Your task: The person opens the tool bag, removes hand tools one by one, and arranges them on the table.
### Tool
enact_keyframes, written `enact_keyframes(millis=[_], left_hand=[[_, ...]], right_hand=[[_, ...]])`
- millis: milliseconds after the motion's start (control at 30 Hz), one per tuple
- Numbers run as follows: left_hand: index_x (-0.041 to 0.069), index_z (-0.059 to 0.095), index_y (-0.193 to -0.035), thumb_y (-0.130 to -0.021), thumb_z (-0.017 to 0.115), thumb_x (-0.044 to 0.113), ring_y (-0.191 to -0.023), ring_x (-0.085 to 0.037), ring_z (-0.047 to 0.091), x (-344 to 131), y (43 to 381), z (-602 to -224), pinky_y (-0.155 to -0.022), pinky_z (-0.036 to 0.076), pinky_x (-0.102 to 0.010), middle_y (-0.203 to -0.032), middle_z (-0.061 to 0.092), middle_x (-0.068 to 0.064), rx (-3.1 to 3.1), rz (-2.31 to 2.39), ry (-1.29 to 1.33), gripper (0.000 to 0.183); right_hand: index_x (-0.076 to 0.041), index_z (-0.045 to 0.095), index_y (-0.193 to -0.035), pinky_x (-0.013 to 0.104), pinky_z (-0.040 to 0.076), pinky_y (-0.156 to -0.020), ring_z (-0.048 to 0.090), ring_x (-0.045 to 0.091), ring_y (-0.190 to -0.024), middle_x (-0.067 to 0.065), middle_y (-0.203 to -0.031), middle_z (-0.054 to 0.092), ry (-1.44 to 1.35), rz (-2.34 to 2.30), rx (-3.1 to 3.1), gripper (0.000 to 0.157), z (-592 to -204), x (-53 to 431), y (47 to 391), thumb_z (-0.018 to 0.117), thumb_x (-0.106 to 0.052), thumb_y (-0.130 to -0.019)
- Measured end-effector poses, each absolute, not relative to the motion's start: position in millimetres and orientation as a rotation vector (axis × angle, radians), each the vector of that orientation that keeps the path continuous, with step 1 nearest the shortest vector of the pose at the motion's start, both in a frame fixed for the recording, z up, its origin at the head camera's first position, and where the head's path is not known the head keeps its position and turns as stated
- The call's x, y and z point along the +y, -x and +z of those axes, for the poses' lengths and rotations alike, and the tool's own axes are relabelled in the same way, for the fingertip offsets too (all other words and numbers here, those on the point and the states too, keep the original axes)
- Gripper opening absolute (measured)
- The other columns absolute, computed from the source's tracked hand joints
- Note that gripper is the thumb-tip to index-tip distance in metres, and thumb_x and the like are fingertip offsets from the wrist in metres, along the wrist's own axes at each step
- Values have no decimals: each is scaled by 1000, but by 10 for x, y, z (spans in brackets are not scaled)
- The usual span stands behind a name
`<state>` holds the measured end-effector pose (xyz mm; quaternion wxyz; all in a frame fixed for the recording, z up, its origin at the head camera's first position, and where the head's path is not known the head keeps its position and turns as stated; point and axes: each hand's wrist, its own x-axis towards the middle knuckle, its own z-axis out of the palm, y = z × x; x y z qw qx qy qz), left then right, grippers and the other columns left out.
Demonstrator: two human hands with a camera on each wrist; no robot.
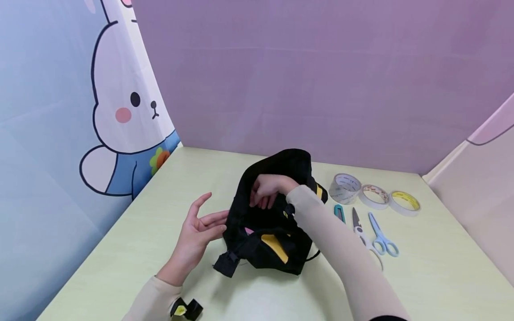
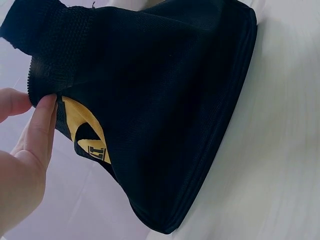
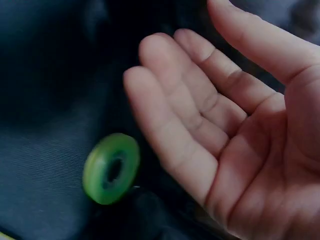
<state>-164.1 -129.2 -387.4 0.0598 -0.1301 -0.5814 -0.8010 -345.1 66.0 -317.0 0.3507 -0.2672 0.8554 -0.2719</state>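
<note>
A black drawstring bag (image 1: 265, 263) with yellow patches stands on the table with its mouth open. My left hand (image 1: 192, 243) is at its left side, fingers extended against the fabric and thumb raised away. In the left wrist view, those fingertips (image 2: 46, 107) touch the bag near its upper edge. My right hand (image 1: 269, 189) reaches inside the mouth. Its fingers (image 3: 160, 120) are loosely bent, with nothing in the palm. Beside them in the bag is a small green ring-shaped roll (image 3: 111, 169). A bit of pink (image 1: 249, 231) shows inside.
Right of the bag lie a wide clear tape roll (image 1: 344, 189), two narrower tape rolls (image 1: 374, 197) (image 1: 405, 203), a teal cutter (image 1: 339, 213), grey-handled scissors (image 1: 361, 234) and blue scissors (image 1: 381, 236). Printed fabric walls (image 1: 305, 80) surround the table.
</note>
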Motion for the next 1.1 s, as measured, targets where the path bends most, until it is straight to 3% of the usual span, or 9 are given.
enact_keyframes(millis=[300,500,667,933,1100], left_hand=[[13,22,-151,-88,57,-17,-100,-10,69,-1310,1638,-3852,-75,56,-27,-108,73,5,-1780,-2383,314,78],[13,22,-151,-88,58,-16,-99,-9,69,-1312,1628,-3834,-75,56,-28,-108,74,5,-1785,-2388,279,78],[14,22,-151,-88,58,-16,-99,-9,69,-1308,1623,-3839,-74,56,-27,-108,74,5,-1785,-2396,279,78],[15,23,-151,-88,58,-17,-98,-9,69,-1296,1625,-3838,-74,56,-27,-108,74,5,-1776,-2401,287,78],[13,22,-152,-88,57,-17,-98,-9,69,-1289,1621,-3830,-75,56,-27,-107,74,5,-1784,-2403,262,79]], right_hand=[[-4,71,-102,33,58,-68,70,18,-76,6,-86,73,717,-560,2221,21,-3314,771,3300,78,-9,-83],[-5,72,-95,28,55,-66,61,13,-71,2,-85,68,782,-519,2238,19,-3368,855,3247,79,0,-78],[-9,74,-95,24,45,-63,52,12,-71,-1,-84,65,836,-316,2294,25,-3429,888,3234,79,2,-73],[-15,70,-98,31,49,-76,54,17,-86,-1,-96,61,801,-59,2294,32,-3576,891,3286,76,4,-73],[-15,68,-91,34,51,-75,56,18,-83,0,-91,61,796,-9,2326,27,-3614,857,3248,73,8,-77]])
